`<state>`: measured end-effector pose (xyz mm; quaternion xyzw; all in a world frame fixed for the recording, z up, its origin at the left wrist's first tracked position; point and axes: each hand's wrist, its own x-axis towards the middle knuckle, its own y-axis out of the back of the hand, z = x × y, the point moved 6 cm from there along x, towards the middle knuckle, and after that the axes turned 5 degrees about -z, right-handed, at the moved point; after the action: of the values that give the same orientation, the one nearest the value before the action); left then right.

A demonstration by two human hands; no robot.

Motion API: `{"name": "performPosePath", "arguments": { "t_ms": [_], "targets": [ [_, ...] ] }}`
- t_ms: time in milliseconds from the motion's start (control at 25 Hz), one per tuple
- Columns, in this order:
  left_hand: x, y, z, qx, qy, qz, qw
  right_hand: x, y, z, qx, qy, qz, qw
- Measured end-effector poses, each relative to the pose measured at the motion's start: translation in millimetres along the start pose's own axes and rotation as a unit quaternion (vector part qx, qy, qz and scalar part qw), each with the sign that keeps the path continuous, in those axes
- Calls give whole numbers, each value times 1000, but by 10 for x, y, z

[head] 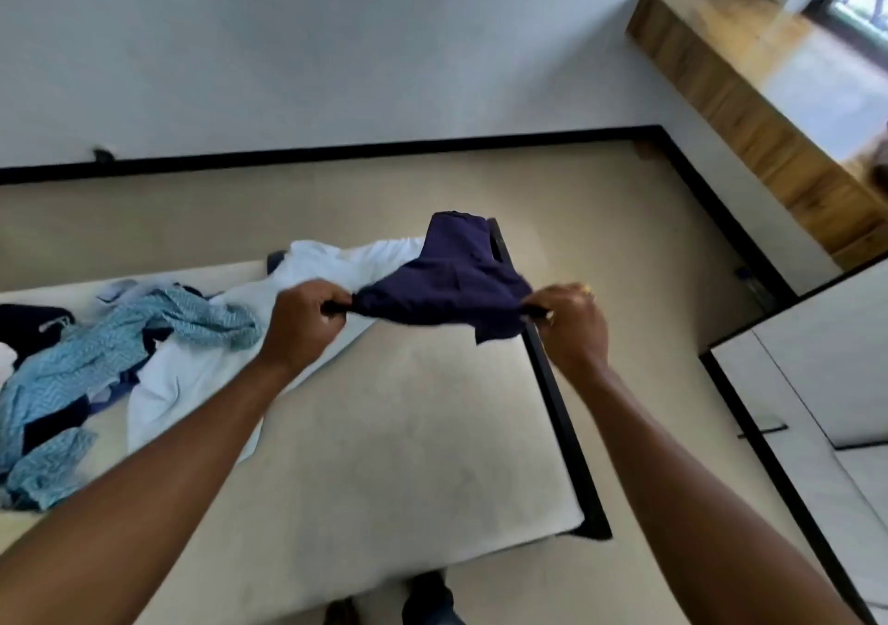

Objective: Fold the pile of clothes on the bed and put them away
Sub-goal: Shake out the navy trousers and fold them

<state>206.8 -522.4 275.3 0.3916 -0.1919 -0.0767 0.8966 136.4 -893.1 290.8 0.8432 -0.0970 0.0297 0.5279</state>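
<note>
Head view puts it dead centre, doesn't it? That navy garment [447, 288]?

— Yes, it's held up in the air over the right edge of the mattress [408, 456]. The left hand [302, 317] pinches one end of its near edge and the right hand [569, 321] pinches the other, with fingers curled round the cloth on both sides.

— Which way does it run?

— Its long axis goes straight across, hand to hand, and it's pulled fairly taut. The loose body trails away from the person, toward the far end of the bed. One corner droops beside the right hand, over the black bed frame [552, 384]. I can't tell whether the far end touches anything.

— Which hand is nearer the bare sheet?

— About equal, I'd say. Open mattress lies below and toward the person, so laying the garment down there, edge level, looks the natural move.

— And the rest?

— The pile sits to the left. A white garment [192, 369] is just beside the left hand, and a light-blue patterned one [96, 355] lies beyond it. Nothing looks folded, so I'd judge it's early.
</note>
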Motion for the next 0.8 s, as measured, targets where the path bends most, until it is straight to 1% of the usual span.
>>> {"name": "performPosePath", "arguments": {
  "t_ms": [80, 120, 240, 320, 360, 400, 480, 600, 800],
  "targets": [
    [-715, -557, -380, -7, 59, -101, 993, -646, -733, 284, -6, -46, -78, 996],
    [-1090, -797, -537, -9, 85, -160, 983, -962, -1036, 382, -12, -61, -125, 990],
    [-2144, -1274, -852, 20, 131, -328, 935, -1877, -1740, 558, -66, -95, -283, 952],
    [-2652, -1385, -928, 50, 136, -415, 898, -2380, -1991, 571, -97, -90, -357, 925],
    [-2829, -1380, -923, 54, 138, -445, 883, -2587, -2054, 546, -103, -90, -387, 912],
    [-2949, -1353, -920, 55, 138, -461, 875, -2747, -2083, 511, -105, -92, -409, 902],
    [-3029, -1270, -921, 58, 136, -469, 871, -2927, -2061, 450, -103, -107, -421, 895],
    [-2949, -1173, -941, 67, 129, -464, 874, -2945, -1978, 394, -90, -132, -398, 903],
    [-2694, -1118, -979, 71, 135, -459, 875, -2811, -1956, 320, -73, -142, -379, 912]
  ]
}}
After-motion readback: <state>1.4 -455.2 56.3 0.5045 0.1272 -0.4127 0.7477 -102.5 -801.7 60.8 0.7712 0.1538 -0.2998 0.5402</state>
